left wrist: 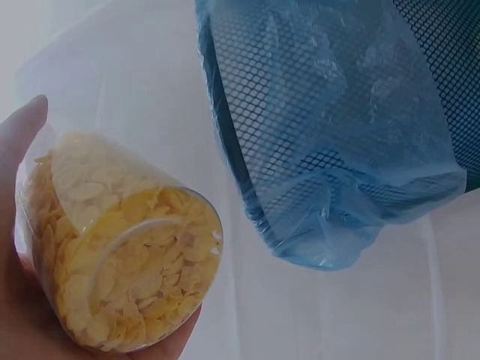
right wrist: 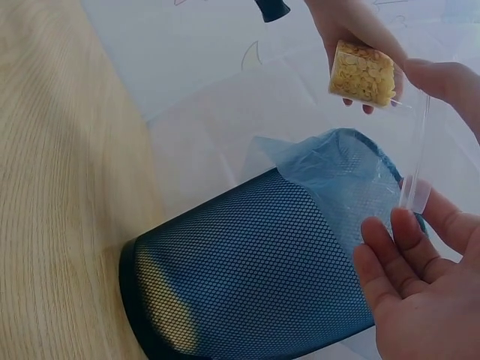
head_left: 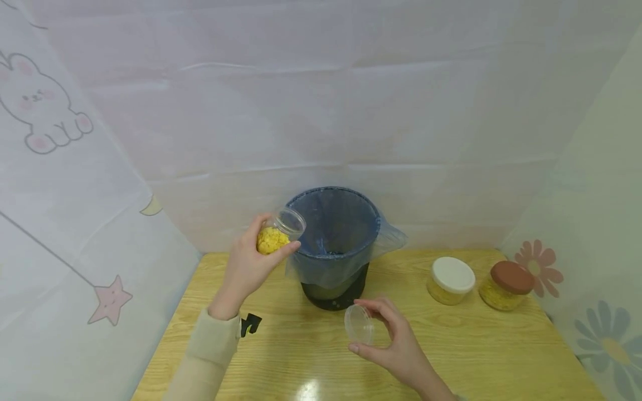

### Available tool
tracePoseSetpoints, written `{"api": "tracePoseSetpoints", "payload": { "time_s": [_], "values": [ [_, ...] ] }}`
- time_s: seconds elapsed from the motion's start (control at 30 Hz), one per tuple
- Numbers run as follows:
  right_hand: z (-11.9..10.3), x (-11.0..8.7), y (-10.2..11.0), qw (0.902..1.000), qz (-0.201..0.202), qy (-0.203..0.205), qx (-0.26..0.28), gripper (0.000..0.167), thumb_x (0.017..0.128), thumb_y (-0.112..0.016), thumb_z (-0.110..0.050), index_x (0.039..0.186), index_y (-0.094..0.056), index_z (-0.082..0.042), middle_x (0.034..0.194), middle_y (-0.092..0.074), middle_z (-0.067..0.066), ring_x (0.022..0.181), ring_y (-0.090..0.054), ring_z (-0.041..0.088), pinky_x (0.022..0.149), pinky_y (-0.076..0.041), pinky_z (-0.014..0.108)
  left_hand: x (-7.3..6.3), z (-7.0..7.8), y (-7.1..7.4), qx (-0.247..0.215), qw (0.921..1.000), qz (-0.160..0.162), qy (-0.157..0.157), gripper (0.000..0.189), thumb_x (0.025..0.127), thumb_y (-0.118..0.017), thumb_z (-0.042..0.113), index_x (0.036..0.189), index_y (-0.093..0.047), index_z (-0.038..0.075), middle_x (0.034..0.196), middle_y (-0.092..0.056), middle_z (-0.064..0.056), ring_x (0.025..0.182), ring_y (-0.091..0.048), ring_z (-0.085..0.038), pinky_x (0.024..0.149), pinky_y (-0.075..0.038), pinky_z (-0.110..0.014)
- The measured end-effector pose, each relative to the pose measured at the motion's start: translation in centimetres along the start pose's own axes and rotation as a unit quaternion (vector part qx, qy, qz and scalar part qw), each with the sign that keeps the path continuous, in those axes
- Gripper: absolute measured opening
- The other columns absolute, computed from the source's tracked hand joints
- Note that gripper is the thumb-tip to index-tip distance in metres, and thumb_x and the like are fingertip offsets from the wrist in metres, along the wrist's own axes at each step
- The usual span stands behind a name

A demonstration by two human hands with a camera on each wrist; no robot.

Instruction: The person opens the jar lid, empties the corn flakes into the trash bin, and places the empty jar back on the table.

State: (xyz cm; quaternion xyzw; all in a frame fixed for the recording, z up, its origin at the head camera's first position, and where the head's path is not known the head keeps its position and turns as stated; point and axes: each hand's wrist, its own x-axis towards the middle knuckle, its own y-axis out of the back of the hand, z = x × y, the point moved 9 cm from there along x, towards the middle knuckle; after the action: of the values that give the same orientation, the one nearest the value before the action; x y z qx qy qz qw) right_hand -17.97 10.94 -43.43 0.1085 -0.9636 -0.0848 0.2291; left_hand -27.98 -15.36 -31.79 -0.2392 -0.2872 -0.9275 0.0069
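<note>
In the head view my left hand (head_left: 251,253) grips a clear plastic jar (head_left: 290,221) partly filled with yellow flakes (head_left: 272,240). The jar is uncovered and tilted, its mouth toward the left rim of a black mesh bin (head_left: 333,289). A translucent blue bag (head_left: 326,270) lines the bin and folds over its rim. From the left wrist view the flakes (left wrist: 142,277) lie against the jar's base, beside the bag-covered rim. Lower right, my right hand (head_left: 393,340) pinches a clear round lid (head_left: 359,324) by its edges, in front of the bin.
Two more jars of yellow contents stand on the wooden table (head_left: 301,345) at the right: one with a white lid (head_left: 453,274), one with a reddish-brown lid (head_left: 512,277). Printed cloth walls (head_left: 321,111) enclose the back and sides. A black strap piece (head_left: 251,324) shows at the left wrist.
</note>
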Motion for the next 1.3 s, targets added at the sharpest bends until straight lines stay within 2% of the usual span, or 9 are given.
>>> {"api": "tracePoseSetpoints", "payload": {
  "time_s": [0.27,0.63,0.77,0.87,0.93,1.03,1.17,1.27,1.3],
  "values": [
    [-0.1,-0.2,-0.1,1.0000,0.000,0.001,-0.002,0.065,0.078,-0.090,-0.009,0.137,-0.061,-0.015,0.123,-0.057,0.014,0.110,-0.053,0.026,0.100,-0.045,0.025,1.0,-0.3,0.1,0.044,0.9990,0.002,0.000,0.076,0.081,-0.077,0.063,0.141,-0.055,0.021,0.088,-0.063,0.001,0.059,-0.054,-0.021,0.048,-0.048,-0.038],
    [0.0,-0.3,-0.1,0.9999,0.007,-0.011,-0.008,0.064,0.079,-0.089,-0.011,0.137,-0.063,-0.018,0.118,-0.058,0.006,0.111,-0.053,0.028,0.100,-0.047,0.030,1.9,-0.9,-0.1,0.107,0.9940,-0.011,0.015,0.083,0.078,-0.072,0.074,0.142,-0.055,0.024,0.089,-0.060,0.000,0.062,-0.053,-0.023,0.050,-0.045,-0.040],
    [0.3,-0.4,-0.1,0.9996,0.004,-0.029,-0.004,0.065,0.078,-0.090,-0.014,0.137,-0.063,-0.021,0.119,-0.058,0.003,0.113,-0.052,0.030,0.101,-0.046,0.030,2.2,-1.0,-0.2,0.138,0.9904,-0.010,0.000,0.083,0.079,-0.071,0.074,0.143,-0.056,0.023,0.120,-0.067,-0.004,0.093,-0.066,-0.028,0.073,-0.055,-0.048],
    [0.4,-0.4,-0.1,0.9993,0.002,-0.037,-0.003,0.065,0.079,-0.090,-0.015,0.137,-0.063,-0.022,0.119,-0.057,0.004,0.113,-0.051,0.027,0.101,-0.045,0.029,2.3,-1.0,-0.3,0.162,0.9867,-0.010,-0.012,0.084,0.080,-0.071,0.072,0.145,-0.056,0.021,0.143,-0.058,-0.005,0.122,-0.059,-0.031,0.093,-0.051,-0.054],
    [0.5,-0.5,-0.1,0.9992,0.001,-0.040,-0.004,0.065,0.079,-0.090,-0.015,0.138,-0.062,-0.022,0.119,-0.056,0.004,0.113,-0.051,0.024,0.101,-0.045,0.028,2.4,-1.1,-0.4,0.175,0.9843,-0.010,-0.016,0.084,0.081,-0.071,0.072,0.146,-0.056,0.020,0.145,-0.056,-0.005,0.125,-0.057,-0.033,0.094,-0.051,-0.056],
    [0.6,-0.5,-0.1,0.9993,0.000,-0.038,-0.007,0.065,0.079,-0.090,-0.015,0.138,-0.062,-0.022,0.120,-0.056,0.004,0.113,-0.050,0.021,0.101,-0.045,0.027,2.4,-1.2,-0.5,0.202,0.9789,-0.004,-0.029,0.084,0.081,-0.071,0.071,0.145,-0.056,0.020,0.141,-0.059,-0.006,0.118,-0.061,-0.034,0.083,-0.055,-0.054],
    [0.5,-0.5,-0.2,0.9995,-0.005,-0.029,-0.010,0.065,0.081,-0.088,-0.014,0.139,-0.062,-0.020,0.119,-0.056,0.004,0.114,-0.051,0.020,0.101,-0.044,0.026,2.5,-0.9,-0.4,0.237,0.9690,0.015,-0.066,0.080,0.080,-0.075,0.068,0.141,-0.060,0.017,0.127,-0.066,-0.009,0.098,-0.066,-0.032,0.065,-0.055,-0.047],
    [0.4,-0.4,-0.2,0.9995,-0.006,-0.029,-0.010,0.064,0.082,-0.088,-0.014,0.139,-0.061,-0.020,0.119,-0.055,0.004,0.114,-0.051,0.021,0.101,-0.043,0.026,2.4,-0.4,-0.5,0.266,0.9583,0.030,-0.099,0.078,0.079,-0.078,0.065,0.138,-0.062,0.015,0.113,-0.069,-0.010,0.083,-0.064,-0.030,0.059,-0.053,-0.043],
    [0.4,-0.4,-0.2,0.9994,-0.005,-0.032,-0.009,0.064,0.081,-0.088,-0.014,0.139,-0.062,-0.021,0.119,-0.055,0.003,0.114,-0.051,0.021,0.101,-0.043,0.026,2.3,-0.3,-0.5,0.277,0.9542,0.034,-0.108,0.077,0.079,-0.079,0.063,0.137,-0.062,0.015,0.110,-0.068,-0.011,0.082,-0.064,-0.030,0.062,-0.053,-0.044]
  ]
}}
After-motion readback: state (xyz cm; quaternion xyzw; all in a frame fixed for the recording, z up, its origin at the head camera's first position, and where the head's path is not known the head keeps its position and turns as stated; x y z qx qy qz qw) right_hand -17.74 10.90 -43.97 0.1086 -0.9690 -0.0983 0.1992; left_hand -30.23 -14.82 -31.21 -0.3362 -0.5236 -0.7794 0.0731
